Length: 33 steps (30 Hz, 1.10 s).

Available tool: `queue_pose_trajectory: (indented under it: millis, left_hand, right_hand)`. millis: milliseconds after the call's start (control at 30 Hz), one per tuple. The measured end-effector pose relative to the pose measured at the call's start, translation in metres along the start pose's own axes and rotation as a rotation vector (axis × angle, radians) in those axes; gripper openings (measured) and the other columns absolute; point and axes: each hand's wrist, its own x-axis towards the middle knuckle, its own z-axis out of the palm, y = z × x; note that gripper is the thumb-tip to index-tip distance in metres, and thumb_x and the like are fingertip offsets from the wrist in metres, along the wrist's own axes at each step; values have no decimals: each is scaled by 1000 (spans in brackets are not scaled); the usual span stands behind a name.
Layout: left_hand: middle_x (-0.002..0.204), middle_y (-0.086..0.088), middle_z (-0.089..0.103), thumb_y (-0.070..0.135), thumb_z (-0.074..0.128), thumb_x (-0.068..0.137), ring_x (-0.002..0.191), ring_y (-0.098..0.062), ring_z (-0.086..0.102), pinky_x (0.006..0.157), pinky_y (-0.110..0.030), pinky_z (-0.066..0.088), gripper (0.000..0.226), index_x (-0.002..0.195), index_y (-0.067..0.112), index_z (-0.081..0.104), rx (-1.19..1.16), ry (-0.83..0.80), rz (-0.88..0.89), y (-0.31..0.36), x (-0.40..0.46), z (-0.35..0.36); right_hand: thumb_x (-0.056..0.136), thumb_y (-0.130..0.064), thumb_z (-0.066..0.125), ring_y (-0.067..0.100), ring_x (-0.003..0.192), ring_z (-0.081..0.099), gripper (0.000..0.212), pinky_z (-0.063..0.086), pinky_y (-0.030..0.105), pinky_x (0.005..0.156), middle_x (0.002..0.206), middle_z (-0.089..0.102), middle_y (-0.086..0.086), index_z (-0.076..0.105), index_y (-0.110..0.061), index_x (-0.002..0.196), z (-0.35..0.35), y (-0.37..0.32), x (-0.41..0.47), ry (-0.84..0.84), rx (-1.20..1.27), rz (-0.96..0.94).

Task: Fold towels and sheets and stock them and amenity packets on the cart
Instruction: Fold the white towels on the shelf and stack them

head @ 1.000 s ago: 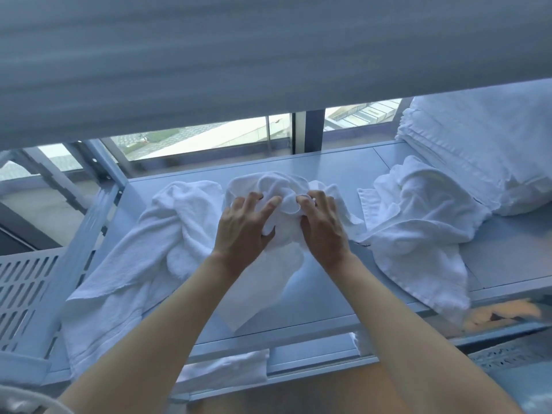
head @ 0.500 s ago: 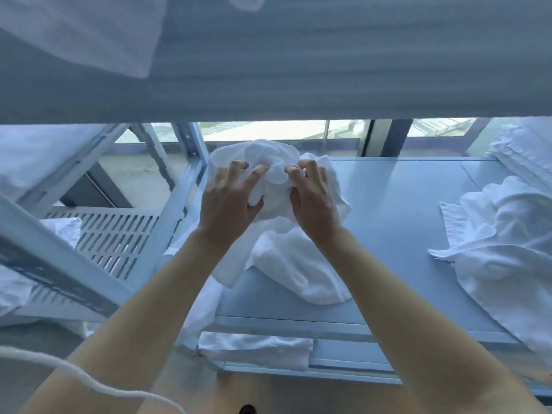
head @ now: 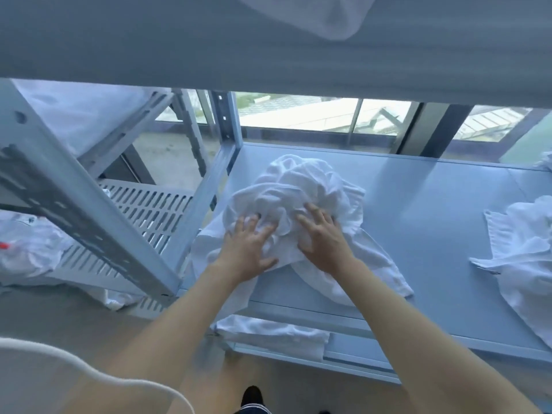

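A crumpled white towel [head: 301, 189] lies heaped at the left end of the grey-blue shelf [head: 433, 234], and part of it hangs over the front edge. My left hand [head: 248, 249] rests on the heap's near left side with fingers spread. My right hand [head: 325, 240] presses the near right side the same way, fingertips sunk into the folds. A second rumpled white towel [head: 522, 249] lies at the right end of the shelf, apart from both hands.
A folded white towel [head: 271, 333] sits on the shelf below. Slanted metal uprights [head: 59, 189] and a perforated panel [head: 143, 210] stand to the left, with white linens [head: 27, 249] beyond. The upper shelf [head: 268, 40] overhangs close above. A white cord [head: 89, 375] crosses lower left.
Both hands carried the bunched towel leftward along the shelf, set it down at the left end, and went from gripping it to lying spread on top.
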Motion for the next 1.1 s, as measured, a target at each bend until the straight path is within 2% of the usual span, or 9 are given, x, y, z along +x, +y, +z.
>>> queue_pose_trajectory:
  millis: [67,133,233,300,400,667,867,1100]
  left_hand:
    - [170,-6,9,72,64,82,155,-37,3,118,-63,26,96,159,48,12,-2,-4,-8,4,5,-2]
    - [169,-7,9,72,64,82,154,-38,4,118,-63,26,97,160,48,11,2,3,-12,12,8,-1]
    - [168,-7,6,72,62,84,154,-38,2,113,-63,33,96,160,48,8,18,42,-27,18,6,8]
    - [167,-4,3,72,59,86,154,-37,-2,109,-63,38,94,159,49,5,19,62,-39,18,4,15]
    - [168,-1,-1,73,55,88,155,-35,-5,105,-62,43,90,159,51,3,12,74,-56,16,1,22]
    - [168,-1,-8,72,45,95,155,-38,-5,107,-65,42,86,160,48,-4,23,85,-246,2,-11,26]
    - [168,-5,-3,72,44,95,155,-40,-2,105,-66,44,84,162,45,1,24,117,-372,-31,-12,26]
    - [169,-6,-5,71,39,97,154,-42,-3,109,-70,36,81,161,43,-1,11,101,-406,-38,-8,27]
  right_hand:
    - [81,-44,67,35,146,33,73,34,59,112,164,28,6,47,-31,150,-9,4,-3,92,10,-13]
    - [79,-57,68,34,152,23,85,30,63,115,168,18,2,36,-38,155,-16,11,-6,138,20,-8]
    - [67,-72,76,30,159,-1,116,18,71,116,172,-8,-5,15,-46,162,-18,32,-11,63,4,24]
    - [61,-77,77,26,159,-13,126,14,73,117,170,-20,-9,5,-52,161,-11,45,-19,-38,-6,23]
    - [66,-80,69,26,158,-14,120,13,72,119,167,-29,-15,-5,-56,158,4,53,-29,-133,21,19]
    - [77,-82,61,28,159,-10,109,11,67,122,169,-25,-10,-1,-50,161,30,19,13,-143,57,-47]
    - [79,-81,62,27,159,-7,108,9,64,123,171,-19,-6,3,-46,163,48,-24,55,-162,70,-75]
    - [79,-73,67,27,159,-9,110,7,64,123,172,-17,-5,3,-44,163,55,-44,65,-148,93,-44]
